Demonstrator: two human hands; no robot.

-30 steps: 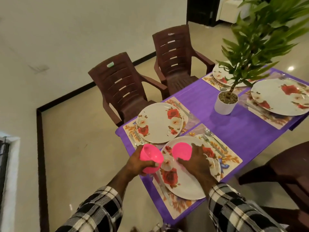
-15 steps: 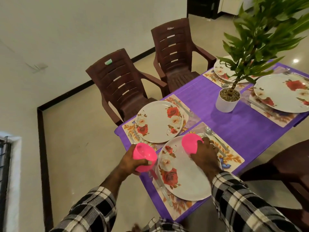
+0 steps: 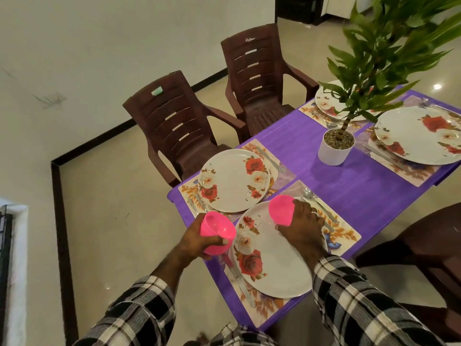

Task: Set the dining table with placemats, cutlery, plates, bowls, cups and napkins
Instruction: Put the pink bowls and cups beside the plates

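Left hand (image 3: 199, 242) wraps pink bowl (image 3: 217, 232) off table edge. Right hand (image 3: 303, 227) clasps second bowl (image 3: 281, 210) over near plate (image 3: 277, 268), possibly touching it. Bowls look light, stiff plastic, smooth; grip round outer wall, not rim.

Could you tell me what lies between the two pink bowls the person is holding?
In the head view, between the left-hand pink bowl and the right-hand pink bowl lies the far-left rim of the near floral plate, with its small rose print.
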